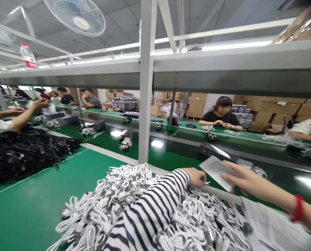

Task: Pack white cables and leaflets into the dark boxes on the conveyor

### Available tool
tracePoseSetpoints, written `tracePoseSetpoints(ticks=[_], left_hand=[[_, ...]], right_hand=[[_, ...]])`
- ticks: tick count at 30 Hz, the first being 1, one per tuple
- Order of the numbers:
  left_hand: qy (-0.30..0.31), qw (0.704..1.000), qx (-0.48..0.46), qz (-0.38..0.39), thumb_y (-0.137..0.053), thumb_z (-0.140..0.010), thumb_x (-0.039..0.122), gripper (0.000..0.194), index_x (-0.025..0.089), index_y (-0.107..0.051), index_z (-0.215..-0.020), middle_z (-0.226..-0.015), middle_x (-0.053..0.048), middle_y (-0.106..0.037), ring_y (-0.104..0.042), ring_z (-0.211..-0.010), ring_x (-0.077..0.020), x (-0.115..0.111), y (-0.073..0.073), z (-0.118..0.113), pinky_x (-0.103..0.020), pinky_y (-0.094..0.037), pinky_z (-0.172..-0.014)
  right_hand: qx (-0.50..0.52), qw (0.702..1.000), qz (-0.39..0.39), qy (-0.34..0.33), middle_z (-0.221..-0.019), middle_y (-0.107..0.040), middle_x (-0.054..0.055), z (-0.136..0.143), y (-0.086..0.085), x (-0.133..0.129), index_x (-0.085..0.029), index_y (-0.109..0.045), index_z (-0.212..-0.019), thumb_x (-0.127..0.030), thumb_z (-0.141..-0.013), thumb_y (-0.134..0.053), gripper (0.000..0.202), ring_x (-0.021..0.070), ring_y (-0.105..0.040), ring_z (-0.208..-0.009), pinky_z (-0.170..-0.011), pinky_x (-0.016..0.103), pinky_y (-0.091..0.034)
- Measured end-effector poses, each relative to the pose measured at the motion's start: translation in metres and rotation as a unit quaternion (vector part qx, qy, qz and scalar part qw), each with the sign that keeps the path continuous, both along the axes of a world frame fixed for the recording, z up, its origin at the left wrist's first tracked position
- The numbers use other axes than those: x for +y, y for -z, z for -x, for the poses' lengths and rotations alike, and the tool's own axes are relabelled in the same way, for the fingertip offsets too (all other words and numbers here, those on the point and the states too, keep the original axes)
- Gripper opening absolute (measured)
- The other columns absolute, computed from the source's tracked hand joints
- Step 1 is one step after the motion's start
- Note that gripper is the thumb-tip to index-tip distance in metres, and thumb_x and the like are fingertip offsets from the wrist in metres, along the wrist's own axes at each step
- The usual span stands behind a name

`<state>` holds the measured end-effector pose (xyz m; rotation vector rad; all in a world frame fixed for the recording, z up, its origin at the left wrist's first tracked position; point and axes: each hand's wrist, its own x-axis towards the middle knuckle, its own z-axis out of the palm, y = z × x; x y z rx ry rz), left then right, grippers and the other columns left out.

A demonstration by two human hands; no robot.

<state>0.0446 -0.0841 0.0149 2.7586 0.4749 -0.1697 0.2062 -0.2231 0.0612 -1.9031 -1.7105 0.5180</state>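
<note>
My left hand [197, 177], in a black-and-white striped sleeve, reaches over a pile of white USB cables [119, 195]. Its fingers are curled in a pinch, and the pale tip of a white cable [207, 183] shows beyond them. My right hand is not in view. From the right edge comes a bare forearm with a red wristband [297, 208]; unlike my sleeve, it seems to be a co-worker's. That hand [240, 176] holds a folded white paper [217, 170], slightly blurred, beside mine. A stack of white papers [273, 223] lies below that arm.
A grey post [146, 87] rises just behind the cables. Beyond a metal rail, the green conveyor [166, 150] carries open boxes, including a dark box [220, 153], and soccer-ball items [125, 143]. Black straps [27, 153] lie left near another worker's hands [39, 104]. Workers sit opposite.
</note>
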Motion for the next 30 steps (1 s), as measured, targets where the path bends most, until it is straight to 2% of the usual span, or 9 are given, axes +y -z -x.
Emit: tracePoseSetpoints(ticks=[3, 6, 9, 12, 15, 18, 20, 24, 30], left_hand=[[-0.035, 0.999, -0.026, -0.023, -0.047, -0.082, 0.033, 0.030, 0.021, -0.056, -0.108, -0.097, -0.006, -0.060, -0.057, -0.091, -0.0212, 0.005, -0.001, 0.002, -0.029, -0.045, -0.078], [-0.053, 0.998, -0.028, -0.029, -0.038, -0.086, 0.022, 0.030, 0.020, -0.058, -0.109, -0.098, -0.006, -0.061, -0.057, -0.092, -0.0206, 0.010, 0.002, 0.000, -0.029, -0.045, -0.081], [-0.048, 0.998, 0.008, -0.037, -0.040, -0.086, 0.018, 0.026, 0.017, -0.062, -0.101, -0.101, -0.008, -0.062, -0.057, -0.096, -0.0231, 0.019, 0.009, 0.000, -0.031, -0.044, -0.085], [-0.093, 0.995, 0.017, -0.027, -0.045, -0.083, 0.014, 0.022, 0.016, -0.062, -0.097, -0.103, -0.008, -0.062, -0.056, -0.098, -0.0237, 0.029, 0.012, 0.004, -0.030, -0.044, -0.086], [-0.184, 0.983, -0.003, -0.002, -0.048, -0.080, 0.015, 0.026, 0.019, -0.060, -0.103, -0.107, -0.009, -0.060, -0.056, -0.098, -0.0241, 0.037, 0.009, 0.015, -0.032, -0.046, -0.083], [-0.257, 0.966, -0.042, 0.005, -0.048, -0.080, 0.020, 0.028, 0.024, -0.058, -0.106, -0.112, -0.008, -0.057, -0.055, -0.100, -0.0249, 0.042, 0.005, 0.026, -0.034, -0.045, -0.083], [-0.289, 0.956, -0.055, 0.006, -0.047, -0.081, 0.023, 0.026, 0.025, -0.058, -0.104, -0.113, -0.007, -0.057, -0.054, -0.101, -0.0247, 0.043, 0.005, 0.031, -0.035, -0.044, -0.085], [-0.327, 0.943, -0.057, 0.010, -0.045, -0.082, 0.025, 0.026, 0.025, -0.055, -0.106, -0.112, -0.008, -0.057, -0.054, -0.101, -0.0246, 0.043, 0.003, 0.033, -0.037, -0.043, -0.085], [-0.354, 0.931, -0.086, 0.013, -0.043, -0.083, 0.025, 0.028, 0.023, -0.051, -0.109, -0.113, -0.010, -0.055, -0.052, -0.103, -0.0252, 0.044, -0.001, 0.034, -0.038, -0.042, -0.087]], right_hand=[[0.060, 0.998, -0.015, -0.014, -0.059, -0.062, 0.001, 0.013, 0.003, 0.068, -0.017, -0.039, -0.126, -0.044, -0.078, -0.047, 0.055, 0.0190, -0.058, -0.049, -0.036, 0.025, -0.038], [0.036, 0.998, -0.049, -0.021, -0.067, -0.063, 0.003, 0.015, 0.039, 0.121, -0.017, -0.047, -0.111, -0.035, -0.079, -0.041, 0.037, 0.0211, -0.061, -0.059, -0.044, 0.027, -0.041], [0.020, 0.997, -0.078, -0.017, -0.074, -0.065, 0.004, 0.017, 0.085, 0.147, -0.019, -0.048, -0.101, -0.032, -0.078, -0.041, 0.028, 0.0238, -0.063, -0.073, -0.063, 0.033, -0.046], [0.022, 0.997, -0.045, -0.060, -0.062, -0.062, 0.000, 0.022, 0.106, 0.147, -0.019, -0.042, -0.112, -0.028, -0.077, -0.040, 0.036, 0.0229, -0.062, -0.062, -0.062, 0.033, -0.045], [0.028, 0.996, -0.040, -0.072, -0.051, -0.056, -0.005, 0.029, 0.098, 0.138, -0.022, -0.030, -0.128, -0.025, -0.075, -0.040, 0.054, 0.0207, -0.059, -0.050, -0.054, 0.031, -0.042], [0.076, 0.994, -0.024, -0.072, -0.056, -0.060, -0.005, 0.035, 0.084, 0.131, -0.026, -0.021, -0.136, -0.025, -0.077, -0.038, 0.061, 0.0191, -0.060, -0.048, -0.049, 0.028, -0.041], [0.103, 0.991, -0.001, -0.085, -0.067, -0.066, -0.001, 0.035, 0.079, 0.128, -0.026, -0.032, -0.132, -0.028, -0.078, -0.038, 0.054, 0.0185, -0.062, -0.053, -0.047, 0.027, -0.043], [0.099, 0.989, 0.006, -0.114, -0.077, -0.068, 0.004, 0.032, 0.078, 0.128, -0.020, -0.061, -0.105, -0.036, -0.078, -0.042, 0.037, 0.0193, -0.063, -0.061, -0.050, 0.028, -0.045], [0.125, 0.984, -0.020, -0.129, -0.066, -0.064, 0.004, 0.039, 0.071, 0.122, -0.015, -0.066, -0.086, -0.050, -0.083, -0.037, 0.045, 0.0193, -0.056, -0.062, -0.054, 0.028, -0.042]])
